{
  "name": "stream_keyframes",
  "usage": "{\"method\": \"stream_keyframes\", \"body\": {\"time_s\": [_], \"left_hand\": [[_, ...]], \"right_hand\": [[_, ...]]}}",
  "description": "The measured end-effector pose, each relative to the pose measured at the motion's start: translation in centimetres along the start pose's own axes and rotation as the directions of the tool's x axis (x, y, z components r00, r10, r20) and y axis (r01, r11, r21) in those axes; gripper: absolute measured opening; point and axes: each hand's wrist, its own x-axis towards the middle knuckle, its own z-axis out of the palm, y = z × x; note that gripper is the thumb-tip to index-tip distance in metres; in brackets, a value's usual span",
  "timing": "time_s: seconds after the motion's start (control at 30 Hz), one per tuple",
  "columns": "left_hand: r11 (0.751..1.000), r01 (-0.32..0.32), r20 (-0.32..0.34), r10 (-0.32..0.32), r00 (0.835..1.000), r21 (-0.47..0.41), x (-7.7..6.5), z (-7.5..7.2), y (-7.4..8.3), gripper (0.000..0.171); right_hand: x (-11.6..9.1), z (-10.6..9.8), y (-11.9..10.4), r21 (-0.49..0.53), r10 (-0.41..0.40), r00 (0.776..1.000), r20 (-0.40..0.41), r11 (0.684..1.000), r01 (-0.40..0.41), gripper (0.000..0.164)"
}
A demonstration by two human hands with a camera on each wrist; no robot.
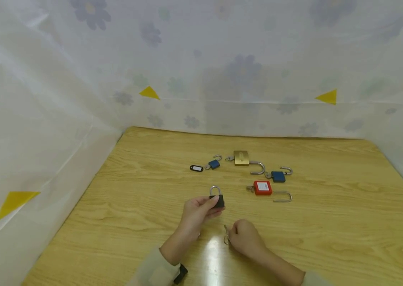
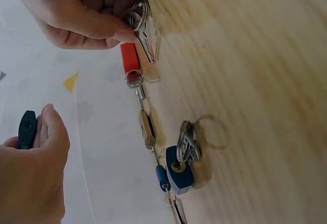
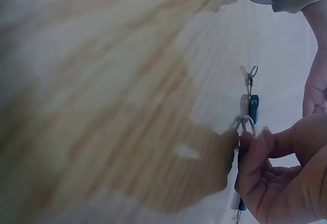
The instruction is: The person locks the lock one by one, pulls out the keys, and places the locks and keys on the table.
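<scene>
My left hand [image 1: 195, 214] holds a black padlock [image 1: 218, 201] between thumb and fingers, with its silver shackle pointing away from me. In the left wrist view the same hand [image 2: 36, 178] grips the padlock [image 2: 27, 129], seen from its dark underside. To the right and nearer, my right hand [image 1: 245, 238] pinches a small bunch of keys [image 1: 226, 234], apart from the padlock. Key blades [image 2: 147, 45] and rings show at its fingertips in the left wrist view. In the right wrist view the right hand [image 3: 286, 183] has a ring [image 3: 249, 125] by its fingers.
Open-shackled padlocks with keys lie beyond the hands: a brass one [image 1: 241, 158], a red one [image 1: 263, 188], and blue ones [image 1: 214, 164] [image 1: 278, 176]. A black tag [image 1: 196, 168] lies left. Another blue padlock [image 2: 178, 169] with keys stands near the left arm. Patterned sheeting [image 1: 222, 79] surrounds the table.
</scene>
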Motion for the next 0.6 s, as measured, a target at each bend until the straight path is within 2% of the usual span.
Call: {"method": "stream_keyframes", "body": {"time_s": [0.2, 0.33, 0.43, 0.6], "left_hand": [[1.000, 0.009, 0.012, -0.009, 1.000, 0.008, -0.1, -0.1, -0.3, 0.035], [1.000, 0.025, 0.010, -0.025, 1.000, 0.005, -0.1, 0.0, -0.3, 0.035], [0.999, 0.035, 0.011, -0.036, 0.999, 0.015, 0.0, 0.0, -0.3, 0.034], [0.997, 0.043, 0.018, -0.044, 0.999, 0.057, -0.1, 0.1, -0.2, 0.034]], "right_hand": [[-0.4, 0.2, -0.3, -0.150, -0.031, 1.000, -0.003, 0.988, 0.030, 0.036], [-0.3, 0.1, -0.4, -0.207, -0.029, 1.000, -0.006, 0.978, 0.027, 0.034], [-0.2, 0.0, -0.3, -0.220, -0.017, 1.000, -0.011, 0.975, 0.014, 0.034], [-0.1, -1.1, -0.4, -0.168, 0.048, 0.999, 0.019, 0.985, -0.044, 0.039]]}}
